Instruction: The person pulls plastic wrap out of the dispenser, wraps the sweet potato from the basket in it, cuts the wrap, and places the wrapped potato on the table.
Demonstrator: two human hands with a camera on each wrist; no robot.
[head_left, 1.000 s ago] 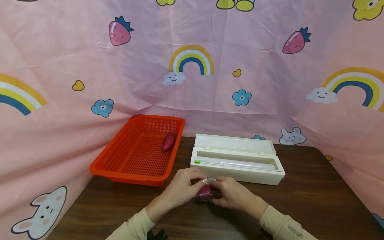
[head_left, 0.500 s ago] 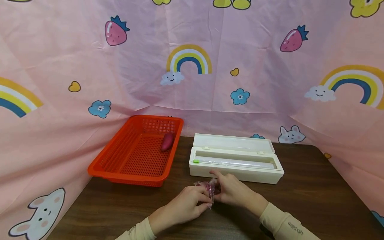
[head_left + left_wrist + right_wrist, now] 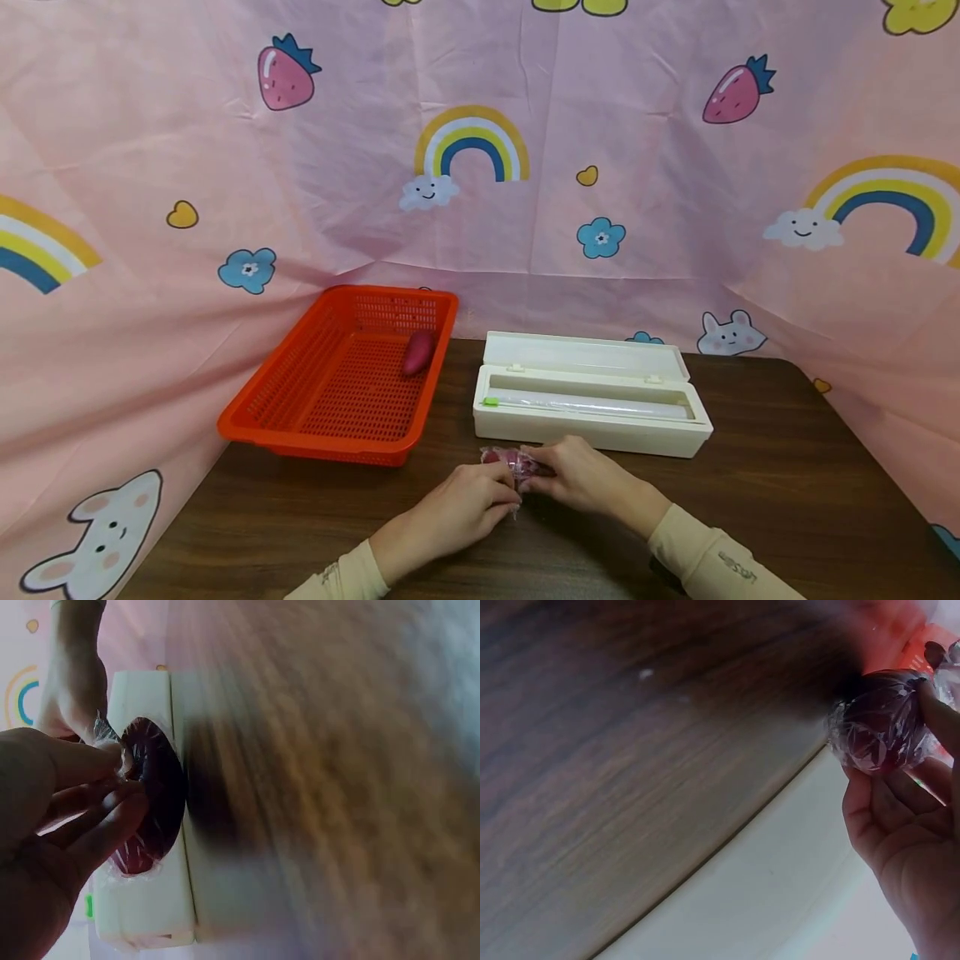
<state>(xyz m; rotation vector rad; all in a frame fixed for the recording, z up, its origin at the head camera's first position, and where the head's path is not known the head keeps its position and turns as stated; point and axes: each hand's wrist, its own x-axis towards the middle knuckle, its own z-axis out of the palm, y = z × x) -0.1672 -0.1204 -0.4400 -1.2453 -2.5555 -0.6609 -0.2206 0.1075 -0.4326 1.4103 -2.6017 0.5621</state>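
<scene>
L hand (image 3: 468, 504) pinches a gathered bit of clear film (image 3: 105, 735) betw. thumb & fingertips, other fingers bent in close. R hand (image 3: 581, 475) grips the far end of the wrapped tuber (image 3: 161, 787), thumb on one side, fingers on the other, opened only as wide as the tuber. Tuber's dark purple-red, approx. oval, film crinkled tight round it w/ loose bits poking out at the ends. It's betw. the two hands, just in front of the white box (image 3: 585, 433); wrist views are dim & partly blurred, so can't say for sure if it touches the tabletop (image 3: 780, 467).

Box sits lengthwise behind the hands, lid (image 3: 585, 354) tipped back; film roll (image 3: 592, 404) lies inside, green tab (image 3: 491, 402) at its L end. Red-orange basket (image 3: 352, 383) w/ slotted sides stands L of the box, a bit apart. 2nd tuber (image 3: 418, 352), also purple-red, lies in it, nr. the R wall. Tabletop's dark brown woodgrain. Pink cloth (image 3: 525, 233) w/ rainbows, strawberries etc. hangs behind. Both arms have cream sleeves (image 3: 705, 550).
</scene>
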